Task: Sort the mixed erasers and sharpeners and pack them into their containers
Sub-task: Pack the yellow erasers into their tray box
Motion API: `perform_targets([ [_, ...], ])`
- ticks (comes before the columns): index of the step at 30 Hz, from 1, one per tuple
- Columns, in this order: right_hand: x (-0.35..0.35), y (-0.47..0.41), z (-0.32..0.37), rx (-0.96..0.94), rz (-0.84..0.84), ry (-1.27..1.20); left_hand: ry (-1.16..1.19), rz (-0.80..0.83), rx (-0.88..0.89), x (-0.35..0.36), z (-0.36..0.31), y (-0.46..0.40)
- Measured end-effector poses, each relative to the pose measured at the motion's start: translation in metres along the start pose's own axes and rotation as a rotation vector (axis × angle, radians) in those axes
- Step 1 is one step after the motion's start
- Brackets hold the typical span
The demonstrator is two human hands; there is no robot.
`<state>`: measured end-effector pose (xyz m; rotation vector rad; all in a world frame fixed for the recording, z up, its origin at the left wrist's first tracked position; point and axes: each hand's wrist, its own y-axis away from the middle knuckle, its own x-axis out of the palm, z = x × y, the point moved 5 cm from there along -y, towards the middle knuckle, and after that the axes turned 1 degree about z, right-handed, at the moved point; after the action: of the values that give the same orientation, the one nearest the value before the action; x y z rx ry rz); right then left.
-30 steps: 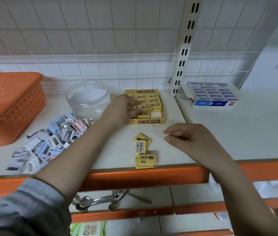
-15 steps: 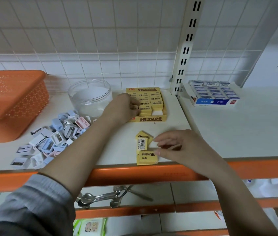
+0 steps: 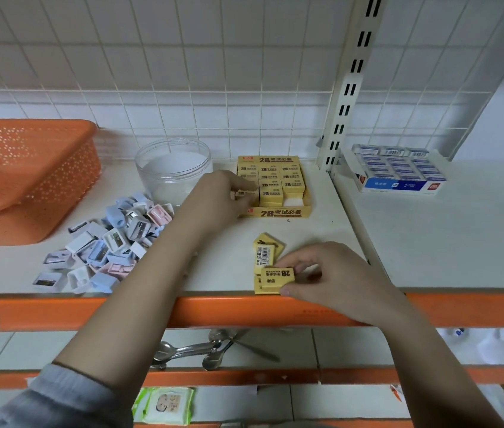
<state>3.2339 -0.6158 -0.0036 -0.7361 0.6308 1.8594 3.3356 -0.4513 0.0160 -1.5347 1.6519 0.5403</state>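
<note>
Near the front edge of the white shelf [image 3: 429, 242], my right hand [image 3: 334, 279] pinches a yellow 2B eraser [image 3: 277, 278] between thumb and fingers, and its grip is closed around this one piece. The eraser is lifted a little over another yellow eraser [image 3: 257, 284] that lies flat under it. Just behind them lie two more loose erasers, one with a barcode label [image 3: 264, 255] facing up and one partly hidden below it.

Further back, my left hand [image 3: 223, 196] reaches into the yellow eraser box [image 3: 278, 213], at its left side. The fingers are curled on an eraser [image 3: 246, 193] in the left row, so the grip holds it there. The box is almost full; one white gap shows at its front right corner.

Left of the box stands a clear round jar [image 3: 173, 168], and in front of it lies a pile of pastel sharpeners [image 3: 105, 245], blue, pink and white, spread loose on the shelf. An orange perforated basket [image 3: 28, 162] stands at the far left. On the neighbouring shelf section at the right, a blue eraser box [image 3: 399, 174] stands near the back grid.
</note>
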Motion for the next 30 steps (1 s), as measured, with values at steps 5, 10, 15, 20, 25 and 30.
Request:
perform_targets([
  [5, -0.022, 0.002, -0.003, 0.001, -0.076, -0.032, 0.083, -0.018, -0.024, -0.003, -0.002, 0.027],
  [10, -0.048, 0.003, -0.016, 0.05, -0.328, -0.13, 0.114, -0.015, -0.195, 0.001, -0.002, 0.061],
  [15, -0.053, 0.001, -0.025, 0.077, -0.475, -0.286, -0.024, 0.108, -0.332, 0.015, -0.004, 0.084],
  [20, -0.049, 0.0, -0.024, 0.08, -0.491, -0.332, -0.104, 0.154, -0.396, 0.021, -0.014, 0.087],
  [25, -0.044, -0.004, -0.021, 0.086, -0.492, -0.393, -0.137, 0.144, -0.396, 0.024, -0.02, 0.087],
  [30, -0.046, -0.019, -0.025, 0.176, -0.509, -0.632, -0.034, 0.088, -0.373, 0.019, -0.017, 0.087],
])
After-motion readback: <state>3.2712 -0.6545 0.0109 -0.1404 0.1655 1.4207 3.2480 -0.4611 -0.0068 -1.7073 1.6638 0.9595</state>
